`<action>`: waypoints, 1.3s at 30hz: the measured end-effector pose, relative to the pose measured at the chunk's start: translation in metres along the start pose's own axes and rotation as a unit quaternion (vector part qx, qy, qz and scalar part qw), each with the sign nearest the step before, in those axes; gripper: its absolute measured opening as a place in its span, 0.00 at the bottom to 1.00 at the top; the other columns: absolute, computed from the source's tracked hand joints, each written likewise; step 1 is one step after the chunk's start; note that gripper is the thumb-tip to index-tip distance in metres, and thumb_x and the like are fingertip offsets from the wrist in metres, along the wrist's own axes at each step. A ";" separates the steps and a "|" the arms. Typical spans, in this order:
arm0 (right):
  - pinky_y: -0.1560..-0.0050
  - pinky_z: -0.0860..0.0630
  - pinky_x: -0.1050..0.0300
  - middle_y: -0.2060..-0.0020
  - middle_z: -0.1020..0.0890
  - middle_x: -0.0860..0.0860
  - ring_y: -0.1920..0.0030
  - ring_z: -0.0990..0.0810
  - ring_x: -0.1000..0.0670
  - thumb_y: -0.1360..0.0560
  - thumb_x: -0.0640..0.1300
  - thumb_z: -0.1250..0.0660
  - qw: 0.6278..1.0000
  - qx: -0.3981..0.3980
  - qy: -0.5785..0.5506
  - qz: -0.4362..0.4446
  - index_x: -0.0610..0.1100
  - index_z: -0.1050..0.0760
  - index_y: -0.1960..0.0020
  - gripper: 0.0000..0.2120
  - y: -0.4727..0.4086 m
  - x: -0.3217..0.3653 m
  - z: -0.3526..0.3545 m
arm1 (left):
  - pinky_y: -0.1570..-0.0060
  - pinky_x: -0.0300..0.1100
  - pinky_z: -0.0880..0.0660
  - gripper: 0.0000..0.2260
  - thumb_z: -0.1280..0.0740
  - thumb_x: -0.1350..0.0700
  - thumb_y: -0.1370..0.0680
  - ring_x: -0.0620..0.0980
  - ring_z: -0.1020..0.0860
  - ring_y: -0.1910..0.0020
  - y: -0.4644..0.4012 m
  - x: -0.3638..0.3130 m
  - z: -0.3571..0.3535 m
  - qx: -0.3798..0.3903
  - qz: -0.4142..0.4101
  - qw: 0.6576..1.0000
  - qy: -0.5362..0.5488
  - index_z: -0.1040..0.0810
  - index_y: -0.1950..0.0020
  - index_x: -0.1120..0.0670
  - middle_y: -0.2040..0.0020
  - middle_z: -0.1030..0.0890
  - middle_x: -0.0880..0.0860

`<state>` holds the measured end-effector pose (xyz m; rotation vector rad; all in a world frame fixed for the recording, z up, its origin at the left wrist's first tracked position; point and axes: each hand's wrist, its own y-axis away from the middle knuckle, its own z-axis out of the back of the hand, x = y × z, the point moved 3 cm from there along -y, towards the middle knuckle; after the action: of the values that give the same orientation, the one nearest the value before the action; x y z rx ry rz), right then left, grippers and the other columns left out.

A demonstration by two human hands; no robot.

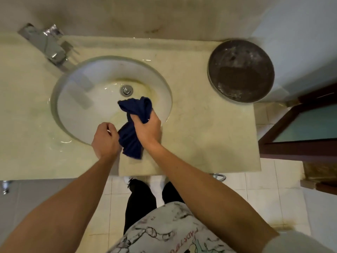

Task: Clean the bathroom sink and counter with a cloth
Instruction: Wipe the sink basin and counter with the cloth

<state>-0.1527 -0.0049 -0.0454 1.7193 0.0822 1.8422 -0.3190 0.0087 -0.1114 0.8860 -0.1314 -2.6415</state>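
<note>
The person is standing at the surface [209,136] and holding a dark blue cloth [135,114] over the near rim of the sink [76,99], so the cloth is hanging partly above the bowl and partly above the front edge. The right hand [148,129] is gripping the upper bunch of the cloth with fingers curled round it, while the left hand [105,139] is curling against the lower part; whether it is actually pinching the fabric cannot be told from here. It looks as though the cloth is being gathered or wrung before wiping. To do this well, the person should probably be folding it into a flat pad rather than a twist, so more fabric is meeting the bowl. The yellowish staining around the drain [126,90] and down the right side of the bowl is likely needing firm circular strokes, working from the rim downward. The faucet [49,46] at the back left and the round dark pan [240,70] at the right are standing clear of the hands, though the pan may be needing lifting when the wipe is reaching that corner.
</note>
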 end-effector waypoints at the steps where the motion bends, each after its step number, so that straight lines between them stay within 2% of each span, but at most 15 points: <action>1: 0.56 0.22 0.66 0.56 0.17 0.56 0.57 0.18 0.57 0.26 0.46 0.26 0.999 -0.009 -0.031 0.017 0.49 0.22 0.45 0.11 -0.006 0.011 0.012 | 0.51 0.51 0.24 0.13 0.46 0.48 0.17 0.54 0.22 0.58 0.000 0.000 0.000 0.002 0.000 1.000 -0.004 0.25 0.50 0.51 0.55 0.20 0.50; 6: 0.57 0.22 0.61 0.61 0.17 0.57 0.59 0.18 0.59 0.27 0.39 0.25 0.992 -0.048 -0.019 0.118 0.50 0.22 0.54 0.08 -0.051 0.069 0.109 | 0.52 0.48 0.27 0.14 0.47 0.45 0.16 0.54 0.23 0.57 -0.001 0.002 -0.002 0.005 0.024 0.999 -0.022 0.24 0.49 0.49 0.53 0.20 0.49; 9: 0.59 0.20 0.52 0.62 0.16 0.51 0.61 0.16 0.51 0.27 0.41 0.26 0.988 -0.053 0.048 0.136 0.47 0.22 0.53 0.07 -0.090 0.094 0.134 | 0.54 0.48 0.28 0.14 0.47 0.45 0.16 0.56 0.23 0.58 -0.001 0.002 -0.001 0.002 0.039 0.999 -0.026 0.25 0.50 0.50 0.55 0.20 0.50; 11: 0.60 0.20 0.49 0.63 0.16 0.50 0.62 0.16 0.48 0.28 0.46 0.26 0.983 -0.070 0.080 0.149 0.47 0.23 0.54 0.06 -0.117 0.105 0.124 | 0.55 0.48 0.28 0.14 0.47 0.46 0.16 0.56 0.24 0.60 -0.001 0.002 -0.001 0.006 0.051 0.998 -0.031 0.26 0.51 0.50 0.56 0.21 0.50; 13: 0.63 0.23 0.53 0.66 0.18 0.53 0.64 0.17 0.53 0.28 0.49 0.28 0.977 -0.088 0.110 0.160 0.48 0.24 0.57 0.07 -0.140 0.114 0.098 | 0.57 0.47 0.28 0.13 0.47 0.47 0.15 0.55 0.24 0.61 0.000 0.000 0.000 0.010 0.055 0.998 -0.032 0.26 0.52 0.49 0.58 0.22 0.50; 15: 0.63 0.27 0.57 0.68 0.21 0.57 0.65 0.20 0.55 0.28 0.48 0.29 0.965 -0.099 0.150 0.189 0.49 0.26 0.58 0.06 -0.160 0.123 0.062 | 0.59 0.47 0.29 0.12 0.46 0.48 0.16 0.55 0.24 0.63 -0.001 -0.002 0.001 0.013 0.056 0.998 -0.037 0.27 0.54 0.49 0.61 0.23 0.48; 17: 0.62 0.27 0.54 0.66 0.22 0.56 0.63 0.22 0.51 0.31 0.44 0.31 0.948 -0.112 0.195 0.225 0.50 0.27 0.58 0.06 -0.177 0.130 0.023 | 0.61 0.47 0.30 0.12 0.46 0.49 0.16 0.55 0.25 0.65 0.000 -0.003 0.002 0.017 0.057 0.998 -0.038 0.29 0.56 0.49 0.64 0.26 0.48; 20: 0.58 0.25 0.53 0.56 0.17 0.53 0.59 0.20 0.48 0.32 0.44 0.31 0.918 -0.122 0.260 0.274 0.48 0.21 0.46 0.14 -0.200 0.140 -0.035 | 0.63 0.48 0.27 0.11 0.44 0.49 0.16 0.58 0.23 0.65 -0.002 -0.003 0.001 0.017 0.066 0.997 -0.048 0.30 0.57 0.50 0.64 0.24 0.50; 23: 0.57 0.23 0.50 0.51 0.16 0.51 0.56 0.18 0.44 0.29 0.46 0.29 0.892 -0.110 0.332 0.286 0.48 0.24 0.36 0.21 -0.223 0.143 -0.092 | 0.63 0.46 0.30 0.10 0.42 0.50 0.16 0.56 0.22 0.64 -0.003 -0.006 0.001 0.026 0.074 0.995 -0.056 0.28 0.56 0.48 0.61 0.22 0.49; 25: 0.59 0.23 0.50 0.50 0.17 0.50 0.56 0.17 0.43 0.27 0.46 0.29 0.865 -0.086 0.403 0.287 0.48 0.26 0.35 0.21 -0.237 0.135 -0.126 | 0.64 0.44 0.33 0.10 0.42 0.51 0.16 0.54 0.24 0.66 -0.004 -0.008 0.002 0.029 0.079 0.994 -0.062 0.28 0.56 0.47 0.61 0.23 0.47; 27: 0.66 0.29 0.53 0.51 0.18 0.49 0.59 0.17 0.42 0.27 0.44 0.29 0.832 -0.066 0.469 0.290 0.47 0.23 0.37 0.19 -0.247 0.121 -0.149 | 0.65 0.43 0.34 0.10 0.43 0.51 0.16 0.51 0.26 0.68 -0.004 -0.008 0.001 0.037 0.079 0.994 -0.070 0.28 0.56 0.47 0.61 0.24 0.46; 29: 0.67 0.35 0.54 0.49 0.19 0.48 0.62 0.19 0.42 0.28 0.41 0.31 0.808 -0.061 0.513 0.284 0.47 0.23 0.34 0.21 -0.254 0.113 -0.155 | 0.66 0.43 0.34 0.10 0.43 0.52 0.16 0.50 0.26 0.69 -0.004 -0.008 0.001 0.044 0.085 0.993 -0.068 0.28 0.56 0.48 0.61 0.25 0.47; 32: 0.66 0.33 0.54 0.48 0.19 0.47 0.60 0.19 0.40 0.28 0.41 0.32 0.788 -0.055 0.536 0.297 0.47 0.23 0.32 0.24 -0.259 0.114 -0.144 | 0.66 0.43 0.33 0.10 0.43 0.52 0.16 0.50 0.25 0.69 -0.003 -0.008 0.000 0.041 0.088 0.993 -0.070 0.28 0.57 0.48 0.62 0.25 0.46; 36: 0.62 0.27 0.51 0.48 0.18 0.47 0.55 0.18 0.38 0.29 0.42 0.33 0.800 -0.074 0.525 0.282 0.48 0.21 0.35 0.22 -0.267 0.111 -0.096 | 0.66 0.43 0.34 0.10 0.41 0.53 0.16 0.51 0.26 0.69 -0.003 -0.008 0.000 0.040 0.095 0.992 -0.072 0.28 0.57 0.48 0.62 0.25 0.46; 39: 0.62 0.25 0.50 0.53 0.17 0.46 0.56 0.18 0.39 0.28 0.48 0.35 0.819 -0.117 0.497 0.262 0.48 0.18 0.42 0.17 -0.274 0.102 -0.036 | 0.66 0.43 0.34 0.10 0.40 0.54 0.16 0.52 0.26 0.69 -0.002 -0.009 0.000 0.032 0.086 0.993 -0.069 0.27 0.57 0.49 0.62 0.25 0.47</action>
<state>-0.0781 0.2777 -0.0806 0.4601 -0.2169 2.8403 -0.3131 0.0137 -0.1067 0.6772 -0.3141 -2.5484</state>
